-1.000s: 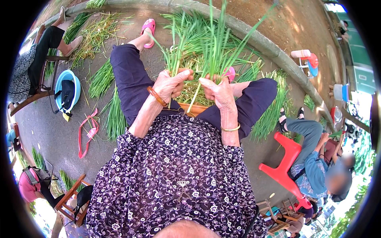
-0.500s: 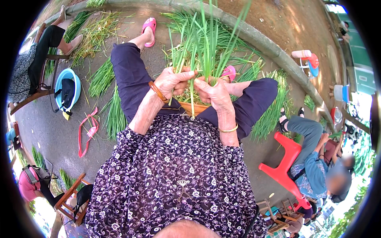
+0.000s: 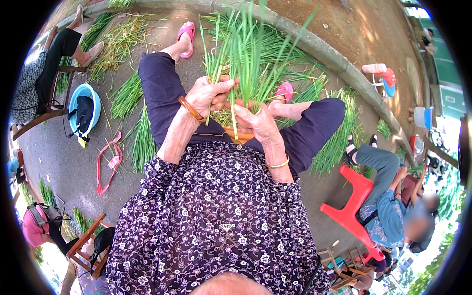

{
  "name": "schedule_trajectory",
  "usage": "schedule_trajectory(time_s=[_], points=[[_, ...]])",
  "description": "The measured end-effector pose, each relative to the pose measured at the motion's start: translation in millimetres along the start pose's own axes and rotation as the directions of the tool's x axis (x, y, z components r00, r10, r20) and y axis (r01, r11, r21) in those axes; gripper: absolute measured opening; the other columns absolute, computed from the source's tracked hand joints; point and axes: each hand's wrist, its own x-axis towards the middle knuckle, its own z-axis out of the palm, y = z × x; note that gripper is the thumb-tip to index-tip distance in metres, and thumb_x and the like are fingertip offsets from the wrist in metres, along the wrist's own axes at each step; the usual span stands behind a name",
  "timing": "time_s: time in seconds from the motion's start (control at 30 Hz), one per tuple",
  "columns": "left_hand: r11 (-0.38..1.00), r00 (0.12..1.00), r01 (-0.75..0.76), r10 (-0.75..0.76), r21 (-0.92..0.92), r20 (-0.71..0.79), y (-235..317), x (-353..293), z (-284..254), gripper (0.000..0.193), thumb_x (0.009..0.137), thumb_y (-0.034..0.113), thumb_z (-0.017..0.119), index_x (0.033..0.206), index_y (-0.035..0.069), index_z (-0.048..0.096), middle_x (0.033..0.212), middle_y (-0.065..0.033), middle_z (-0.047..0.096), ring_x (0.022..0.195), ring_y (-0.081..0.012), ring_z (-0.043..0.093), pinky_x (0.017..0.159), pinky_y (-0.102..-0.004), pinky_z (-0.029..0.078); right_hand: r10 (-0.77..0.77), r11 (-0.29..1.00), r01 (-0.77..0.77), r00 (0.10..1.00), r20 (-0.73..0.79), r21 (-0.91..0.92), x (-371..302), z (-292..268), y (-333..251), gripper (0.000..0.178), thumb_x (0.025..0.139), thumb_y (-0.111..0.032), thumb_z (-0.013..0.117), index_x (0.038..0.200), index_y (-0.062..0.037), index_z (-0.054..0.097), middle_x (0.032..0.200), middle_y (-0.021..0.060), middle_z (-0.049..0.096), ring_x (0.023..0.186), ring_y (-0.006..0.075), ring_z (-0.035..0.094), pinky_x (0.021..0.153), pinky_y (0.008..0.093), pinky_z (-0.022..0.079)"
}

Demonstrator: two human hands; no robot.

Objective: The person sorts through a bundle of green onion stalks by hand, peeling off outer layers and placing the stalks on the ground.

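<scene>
Over my lap, my left hand [image 3: 205,97] is closed around a few garlic chives [image 3: 214,64], long green leaves with pale stems. My right hand [image 3: 259,123] grips a thicker bunch of chives [image 3: 250,66], leaves pointing away from me. A stalk's pale lower end [image 3: 234,120] hangs between the hands, near the right thumb. My left fingers reach close to the right bunch; whether they touch it is hard to tell. Yellowish trimmings [image 3: 224,118] and an orange surface [image 3: 238,135] show partly below the hands. An amber bangle is on my left wrist, a gold one on my right.
Piles of chives [image 3: 129,96] lie on the pavement around my feet, with a heap [image 3: 339,132] beside my right knee. A blue basin [image 3: 84,93] with a black bag and a red strap [image 3: 102,167] are at left. Right of me stands a red stool [image 3: 354,201]; people sit on both sides.
Both hands have shifted slightly left, and the right hand is a little lower. More stalks now show in my left hand. The right bunch has swung and its tips are blurred.
</scene>
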Motion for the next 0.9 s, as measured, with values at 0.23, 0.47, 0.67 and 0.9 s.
schedule_trajectory(time_s=[0.23,0.47,0.67,0.9], points=[[1.0,0.999,-0.004,0.003,-0.014,-0.042,5.2,2.5,-2.1,0.012,0.083,0.011,0.051,0.089,0.001,0.056,0.046,0.0068,0.034,0.035,-0.002,0.028,0.031,-0.0174,0.021,-0.076,0.997,0.076,0.997,0.007,-0.025,-0.5,2.4,0.9,0.02,0.076,-0.02,0.063,0.08,-0.0019,0.058,0.05,-0.0059,0.039,0.04,0.0025,0.031,0.037,0.0182,0.021],[0.986,0.984,-0.153,0.146,-0.062,-0.099,14.8,17.0,-27.4,0.014,0.08,0.008,0.054,0.089,-0.003,0.055,0.054,0.0038,0.042,0.037,-0.0027,0.031,0.031,-0.0184,0.025,-0.1,0.987,0.099,0.995,0.003,-0.126,-2.2,-1.2,4.8,0.014,0.073,-0.015,0.063,0.076,-0.0024,0.059,0.052,-0.0054,0.043,0.042,0.0023,0.034,0.039,0.0176,0.024],[0.953,0.949,-0.29,0.275,-0.089,-0.151,33.8,15.7,-45.3,0.014,0.08,0.005,0.053,0.092,-0.002,0.053,0.071,-0.0018,0.053,0.038,-0.0021,0.034,0.03,-0.018,0.025,-0.005,0.969,-0.035,0.987,-0.161,-0.244,-7.1,-20.8,15.4,0.011,0.071,-0.012,0.064,0.076,-0.0031,0.06,0.054,-0.0059,0.045,0.04,0.0009,0.034,0.036,0.0163,0.023],[0.975,0.973,-0.215,0.209,-0.052,-0.096,18.0,15.1,-32.7,0.015,0.081,0.007,0.052,0.093,-0.002,0.054,0.076,-0.0036,0.056,0.037,-0.0011,0.032,0.03,-0.016,0.025,0.024,0.999,-0.016,0.986,-0.165,0.049,5.3,-0.8,-2.7,0.021,0.076,-0.019,0.061,0.089,-0.0022,0.059,0.05,-0.0081,0.039,0.036,0.0007,0.027,0.034,0.0165,0.018]])
